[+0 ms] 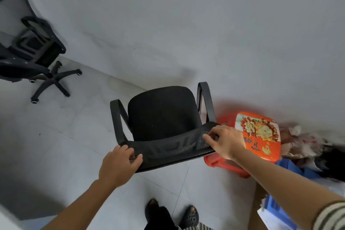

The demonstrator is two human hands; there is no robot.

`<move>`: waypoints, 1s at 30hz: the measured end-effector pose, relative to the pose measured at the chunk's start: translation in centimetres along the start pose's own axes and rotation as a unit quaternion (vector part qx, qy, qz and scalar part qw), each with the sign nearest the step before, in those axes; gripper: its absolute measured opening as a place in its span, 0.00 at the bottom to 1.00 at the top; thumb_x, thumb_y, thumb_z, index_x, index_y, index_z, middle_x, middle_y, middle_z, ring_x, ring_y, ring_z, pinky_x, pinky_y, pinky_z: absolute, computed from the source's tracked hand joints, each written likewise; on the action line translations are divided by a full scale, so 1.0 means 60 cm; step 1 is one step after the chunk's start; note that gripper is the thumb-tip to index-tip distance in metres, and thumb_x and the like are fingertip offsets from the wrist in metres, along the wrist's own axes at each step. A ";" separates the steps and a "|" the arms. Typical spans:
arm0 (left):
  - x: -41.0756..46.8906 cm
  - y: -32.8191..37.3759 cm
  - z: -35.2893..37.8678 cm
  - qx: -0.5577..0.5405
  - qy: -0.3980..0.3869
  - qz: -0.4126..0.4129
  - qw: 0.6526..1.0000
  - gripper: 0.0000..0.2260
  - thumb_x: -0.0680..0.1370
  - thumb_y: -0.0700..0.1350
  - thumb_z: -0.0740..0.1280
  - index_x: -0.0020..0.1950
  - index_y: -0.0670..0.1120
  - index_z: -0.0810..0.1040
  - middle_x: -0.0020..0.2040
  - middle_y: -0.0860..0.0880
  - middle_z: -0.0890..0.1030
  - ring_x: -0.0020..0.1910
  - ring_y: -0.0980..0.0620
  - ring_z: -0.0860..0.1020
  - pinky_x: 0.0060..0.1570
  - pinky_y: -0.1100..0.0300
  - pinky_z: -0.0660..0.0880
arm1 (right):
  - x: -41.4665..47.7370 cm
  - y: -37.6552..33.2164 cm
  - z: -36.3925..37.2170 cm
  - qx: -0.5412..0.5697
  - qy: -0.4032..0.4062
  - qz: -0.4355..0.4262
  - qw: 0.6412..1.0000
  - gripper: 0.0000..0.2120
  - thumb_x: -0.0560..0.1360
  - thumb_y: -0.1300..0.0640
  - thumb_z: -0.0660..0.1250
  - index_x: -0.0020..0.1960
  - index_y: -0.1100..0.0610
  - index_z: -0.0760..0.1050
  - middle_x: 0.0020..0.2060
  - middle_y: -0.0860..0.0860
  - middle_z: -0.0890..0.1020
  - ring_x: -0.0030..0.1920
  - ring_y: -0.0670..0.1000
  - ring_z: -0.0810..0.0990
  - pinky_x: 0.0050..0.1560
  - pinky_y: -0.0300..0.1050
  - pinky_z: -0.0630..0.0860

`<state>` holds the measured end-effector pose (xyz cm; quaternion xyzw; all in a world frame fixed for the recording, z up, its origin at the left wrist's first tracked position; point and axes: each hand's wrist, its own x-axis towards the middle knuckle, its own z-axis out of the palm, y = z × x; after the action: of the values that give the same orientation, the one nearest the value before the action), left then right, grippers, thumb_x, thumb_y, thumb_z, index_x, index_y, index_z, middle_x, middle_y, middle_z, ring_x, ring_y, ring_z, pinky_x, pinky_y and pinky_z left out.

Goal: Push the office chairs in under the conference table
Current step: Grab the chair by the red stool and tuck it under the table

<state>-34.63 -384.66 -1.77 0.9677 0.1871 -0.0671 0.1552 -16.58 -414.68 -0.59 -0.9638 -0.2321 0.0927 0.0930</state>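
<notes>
While both hands are closing over the top edge of the mesh backrest, the person is standing directly behind the nearer office chair point(164, 127). The left hand point(119, 166) is wrapping the left corner of that edge, fingers over the front and thumb along the top; the right hand point(224, 142) is clamping the right corner in the same way, so the two are sitting well apart on the one rail. The chair is resting on the pale tiled floor point(56, 136), its seat facing away toward the grey wall point(205, 24), with both looped armrests showing.

Just beside its right side a red plastic stool point(257, 134) with a flower print is standing, touching or nearly touching the backrest corner, and a blurred heap of clutter point(308, 147) is lying beyond it. A second office chair point(31, 52) is waiting well apart at the far left. No worktop is appearing in view, so the chair probably needs turning before it can be pushed in.

To do this well, the person should be keeping the grip wide and even, swinging the chair away from the stool first, then rolling it on its casters, not tipping it.
</notes>
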 end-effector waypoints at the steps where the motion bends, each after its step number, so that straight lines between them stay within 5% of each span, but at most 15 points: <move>1: -0.001 0.003 0.002 -0.008 0.011 -0.007 1.000 0.14 0.74 0.58 0.60 0.35 0.50 0.73 0.32 0.53 0.72 0.33 0.54 0.71 0.33 0.60 0.71 | 0.014 -0.001 -0.005 0.010 -0.006 0.010 1.000 0.24 0.71 0.30 0.53 0.42 0.45 0.79 0.41 0.42 0.81 0.45 0.47 0.79 0.44 0.45 0.72; 8: 0.011 -0.009 -0.002 -0.010 0.072 -0.071 0.995 0.13 0.71 0.56 0.60 0.36 0.48 0.75 0.34 0.53 0.74 0.33 0.53 0.71 0.31 0.63 0.63 | 0.135 -0.041 -0.009 -0.002 -0.025 -0.019 0.999 0.20 0.74 0.37 0.54 0.41 0.48 0.79 0.39 0.46 0.83 0.44 0.52 0.80 0.43 0.45 0.72; 16: 0.075 -0.061 -0.037 -0.024 0.077 -0.175 0.981 0.09 0.74 0.54 0.63 0.38 0.50 0.75 0.35 0.53 0.74 0.35 0.54 0.71 0.33 0.61 0.66 | 0.319 -0.138 -0.003 -0.014 -0.048 -0.122 0.991 0.17 0.74 0.45 0.53 0.39 0.53 0.76 0.37 0.49 0.81 0.41 0.54 0.79 0.37 0.45 0.71; 23: 0.119 -0.100 -0.055 -0.020 0.106 -0.262 0.959 0.18 0.72 0.58 0.51 0.38 0.49 0.76 0.36 0.53 0.76 0.36 0.52 0.71 0.34 0.58 0.70 | 0.457 -0.245 -0.001 -0.012 -0.044 -0.171 0.984 0.15 0.73 0.46 0.58 0.35 0.53 0.76 0.33 0.49 0.79 0.39 0.54 0.77 0.37 0.44 0.66; 30: 0.174 -0.115 -0.068 -0.021 0.104 -0.373 0.922 0.19 0.73 0.58 0.50 0.41 0.49 0.76 0.38 0.53 0.76 0.38 0.52 0.72 0.38 0.58 0.71 | 0.604 -0.353 0.009 0.003 -0.053 -0.269 0.962 0.17 0.73 0.45 0.57 0.32 0.52 0.76 0.30 0.47 0.77 0.33 0.50 0.74 0.34 0.42 0.66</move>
<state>-27.33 -373.69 -1.80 0.8256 0.5513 -0.0147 0.1190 5.92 -379.22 -1.33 -0.8591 -0.4874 0.1162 0.1044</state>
